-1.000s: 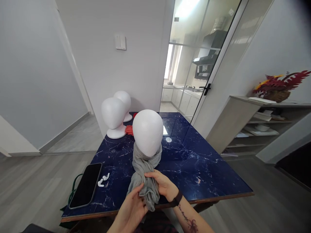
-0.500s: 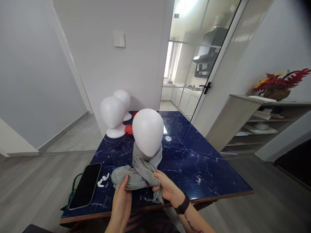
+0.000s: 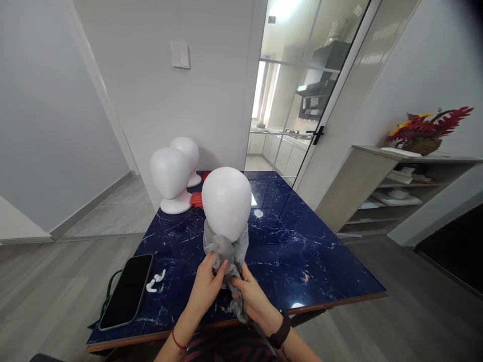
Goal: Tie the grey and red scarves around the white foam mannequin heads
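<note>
A white foam mannequin head stands upright on the blue marbled table, right in front of me. Round its neck is a thin grey scarf, gathered at the front below the chin. My left hand is closed on a bunched part of the scarf just under the chin. Lower and to the right, my right hand pinches the scarf too, and a crumpled end hangs down past its fingers toward the table's front edge. The folds between both hands are partly hidden by the fingers.
Two more white foam heads stand at the back left, with red cloth beside them. A black phone and white earbuds lie on the left of the table. A shelf stands at right.
My left hand has moved right and up, bringing its part of the scarf from the left side to under the chin. The right hand stays on the scarf near the front.
</note>
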`<state>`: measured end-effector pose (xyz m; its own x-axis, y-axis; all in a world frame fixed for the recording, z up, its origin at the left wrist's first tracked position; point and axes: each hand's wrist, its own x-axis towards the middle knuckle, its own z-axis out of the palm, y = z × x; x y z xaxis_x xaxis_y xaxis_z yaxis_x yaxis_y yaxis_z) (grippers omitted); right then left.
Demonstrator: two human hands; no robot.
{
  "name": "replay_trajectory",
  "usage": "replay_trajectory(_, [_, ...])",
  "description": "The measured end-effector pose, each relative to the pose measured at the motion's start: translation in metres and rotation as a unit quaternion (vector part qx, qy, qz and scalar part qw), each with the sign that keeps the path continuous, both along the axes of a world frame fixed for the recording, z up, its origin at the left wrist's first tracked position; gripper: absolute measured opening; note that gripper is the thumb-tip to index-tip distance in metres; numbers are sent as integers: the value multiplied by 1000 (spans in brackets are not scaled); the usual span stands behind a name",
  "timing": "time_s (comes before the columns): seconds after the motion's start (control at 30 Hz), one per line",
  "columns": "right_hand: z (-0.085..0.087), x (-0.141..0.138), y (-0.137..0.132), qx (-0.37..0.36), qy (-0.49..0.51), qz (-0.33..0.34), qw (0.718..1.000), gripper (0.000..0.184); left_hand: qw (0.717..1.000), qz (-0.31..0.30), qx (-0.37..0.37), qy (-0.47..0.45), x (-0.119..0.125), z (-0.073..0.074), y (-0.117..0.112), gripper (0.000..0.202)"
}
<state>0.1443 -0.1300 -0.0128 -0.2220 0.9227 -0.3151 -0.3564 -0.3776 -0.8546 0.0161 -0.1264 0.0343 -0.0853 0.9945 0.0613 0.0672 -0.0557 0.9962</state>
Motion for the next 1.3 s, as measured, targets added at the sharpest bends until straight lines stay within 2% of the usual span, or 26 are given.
replay_trajectory(0.17, [-2, -4, -4, 8, 7, -52, 999, 52, 996, -69, 38, 50, -1, 1, 4, 11])
replay_trajectory(0.27, [-1, -7, -4, 59, 45, -57, 996, 45, 987, -109, 58, 106, -2, 3, 8, 7])
replay_trajectory(0.37, [-1, -9, -2, 104, 66, -55, 991, 42, 983, -118, 47, 129, -2, 3, 18, 16])
replay_trajectory(0.47, [2, -10, 2, 137, 59, -56, 987, 44, 991, -94, 28, 91, -3, -2, 29, 25])
replay_trajectory(0.63, [2, -10, 8, 165, 11, -55, 985, 47, 997, -63, -24, -39, -4, -7, 40, 17])
replay_trajectory(0.73, [-5, -9, 10, 164, -35, -24, 986, 48, 998, -57, -30, -28, -6, -1, 38, 18])
replay_trajectory(0.8, [-8, -8, 10, 133, -43, -17, 990, 51, 999, -42, -7, 17, -9, 0, 32, 17])
replay_trajectory(0.83, [-8, -7, 10, 104, -35, -17, 994, 51, 999, -12, 10, 30, -11, -1, 28, 13])
replay_trajectory(0.9, [-4, -5, 10, 20, 14, -18, 1000, 45, 995, 90, 33, 18, -17, -10, 16, 11])
replay_trajectory(0.97, [3, -3, 12, -84, 110, -8, 990, 32, 984, 174, 11, -39, -20, -23, 5, 20])
replay_trajectory(1.03, [10, -1, 15, -175, 213, 9, 961, 18, 977, 153, -54, -138, -18, -33, -3, 23])
replay_trajectory(1.13, [16, 0, 22, -236, 281, 21, 930, 5, 948, 48, -127, -289, -10, -36, -6, 30])
replay_trajectory(1.2, [17, 0, 26, -224, 268, 8, 937, 3, 938, 21, -135, -318, -6, -32, -3, 30])
replay_trajectory(1.3, [19, 4, 30, -159, 191, 5, 969, 13, 954, 37, -131, -268, -10, -29, 2, 25])
